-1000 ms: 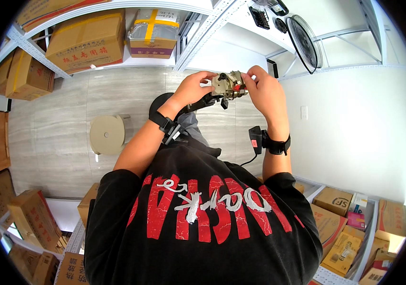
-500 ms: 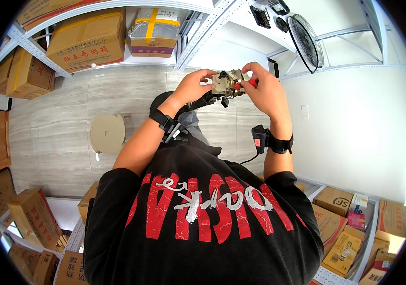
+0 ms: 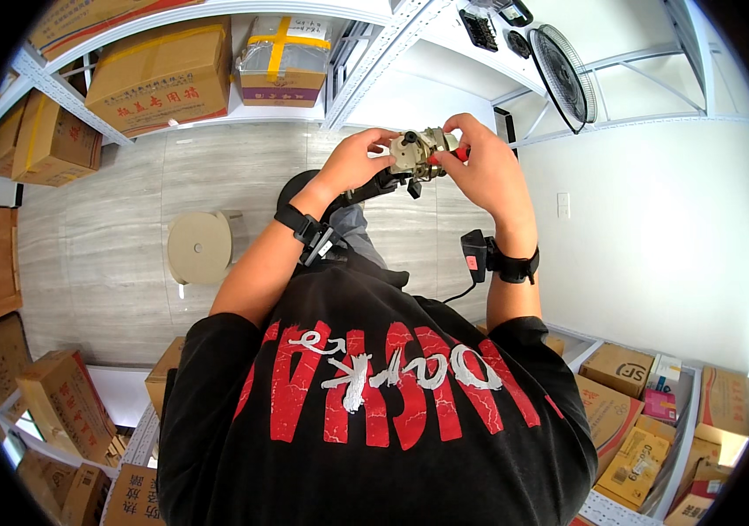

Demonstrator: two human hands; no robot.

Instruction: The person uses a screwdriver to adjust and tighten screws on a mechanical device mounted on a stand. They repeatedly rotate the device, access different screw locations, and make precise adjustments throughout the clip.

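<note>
— Grey floor (image 3: 120, 320) below: where is the mechanism (image 3: 407, 159)?
— Between the left hand (image 3: 353, 163) and right hand (image 3: 491, 174).
— And the fingers?
— Left thumb and forefinger, parted, straddle its edge; right thumb and forefinger pinch a red piece (image 3: 462, 153).

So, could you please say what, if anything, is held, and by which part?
The left hand holds the beige mechanism by its left edge; the right hand, a red piece, exact grip unclear.
</note>
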